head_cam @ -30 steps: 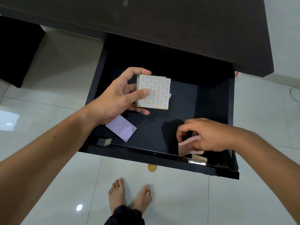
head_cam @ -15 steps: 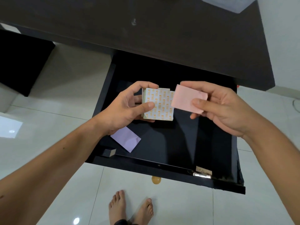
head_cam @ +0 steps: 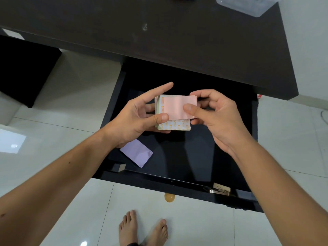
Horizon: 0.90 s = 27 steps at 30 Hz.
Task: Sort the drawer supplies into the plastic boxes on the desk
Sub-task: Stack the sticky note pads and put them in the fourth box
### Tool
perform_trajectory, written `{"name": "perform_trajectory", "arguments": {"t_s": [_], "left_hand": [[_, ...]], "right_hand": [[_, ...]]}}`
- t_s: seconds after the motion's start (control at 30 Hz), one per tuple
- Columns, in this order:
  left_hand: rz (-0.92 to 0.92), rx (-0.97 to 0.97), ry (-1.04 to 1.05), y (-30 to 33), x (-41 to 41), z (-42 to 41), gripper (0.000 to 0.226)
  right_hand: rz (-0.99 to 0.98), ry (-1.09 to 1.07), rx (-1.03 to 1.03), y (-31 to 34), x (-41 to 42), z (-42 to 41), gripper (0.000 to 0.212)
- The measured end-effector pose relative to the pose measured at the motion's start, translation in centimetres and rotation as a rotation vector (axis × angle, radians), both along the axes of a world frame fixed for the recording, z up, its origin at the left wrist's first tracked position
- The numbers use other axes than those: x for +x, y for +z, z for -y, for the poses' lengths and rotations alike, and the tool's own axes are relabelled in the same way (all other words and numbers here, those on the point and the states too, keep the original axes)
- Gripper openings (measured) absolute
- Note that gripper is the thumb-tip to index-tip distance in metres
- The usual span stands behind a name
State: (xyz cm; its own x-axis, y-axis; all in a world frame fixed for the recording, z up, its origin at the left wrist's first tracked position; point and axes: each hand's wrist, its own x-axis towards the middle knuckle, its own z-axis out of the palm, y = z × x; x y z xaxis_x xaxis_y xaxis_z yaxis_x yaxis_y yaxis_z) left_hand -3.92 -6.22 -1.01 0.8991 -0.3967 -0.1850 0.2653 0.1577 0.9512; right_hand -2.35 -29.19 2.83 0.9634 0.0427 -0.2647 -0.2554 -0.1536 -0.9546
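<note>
Above the open black drawer (head_cam: 113,96), my left hand (head_cam: 134,118) holds a stack of sticky-note pads (head_cam: 175,125) printed with orange marks, thumb on top, index finger pointing out. My right hand (head_cam: 216,114) pinches a pink note pad (head_cam: 175,107) and lays it flat on top of that stack. A purple note pad (head_cam: 136,152) lies on the drawer floor at the front left. On the desk's far right corner stands a clear plastic box (head_cam: 248,5), cut off by the frame's top edge.
The dark desk top (head_cam: 159,29) runs across the top. A small grey block (head_cam: 119,167) sits in the drawer's front left corner, a metal clip and card (head_cam: 220,189) at its front right. Bare feet (head_cam: 143,228) and a yellow ball (head_cam: 169,197) are on the tiled floor.
My right hand lifted the pink pad from the drawer's front right and brought it left onto the stack in my left hand. The view tilted up, showing the plastic box.
</note>
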Motion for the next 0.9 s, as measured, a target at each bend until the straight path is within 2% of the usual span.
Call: {"name": "perform_trajectory", "arguments": {"t_s": [0.17, 0.4, 0.53, 0.67, 0.73, 0.83, 0.9], "left_hand": [[-0.001, -0.004, 0.025, -0.1, 0.1, 0.0, 0.068], [0.023, -0.014, 0.066, -0.2, 0.2, -0.1, 0.061], [0.008, -0.041, 0.08, 0.4, 0.4, -0.5, 0.055], [0.074, 0.02, 0.061, 2.0, 0.9, -2.0, 0.054], [0.097, 0.026, 0.071, 3.1, 1.2, -3.3, 0.055], [0.104, 0.011, 0.107, 4.1, 1.5, -5.7, 0.054], [0.1, 0.002, 0.135, 4.1, 1.5, -7.1, 0.052]], "right_hand": [[-0.011, -0.11, -0.029, -0.2, 0.1, -0.5, 0.04], [-0.011, -0.145, 0.015, -0.7, -0.5, -1.3, 0.03], [0.031, -0.132, 0.026, -1.0, -0.8, -1.2, 0.017], [-0.031, -0.113, 0.156, -0.9, -1.6, -0.8, 0.037], [-0.084, -0.052, 0.14, -1.4, -2.3, -0.7, 0.032], [-0.119, 0.238, -0.099, -3.0, -3.3, -1.5, 0.008], [-0.123, 0.41, -0.265, -3.9, -4.1, -2.9, 0.015]]}}
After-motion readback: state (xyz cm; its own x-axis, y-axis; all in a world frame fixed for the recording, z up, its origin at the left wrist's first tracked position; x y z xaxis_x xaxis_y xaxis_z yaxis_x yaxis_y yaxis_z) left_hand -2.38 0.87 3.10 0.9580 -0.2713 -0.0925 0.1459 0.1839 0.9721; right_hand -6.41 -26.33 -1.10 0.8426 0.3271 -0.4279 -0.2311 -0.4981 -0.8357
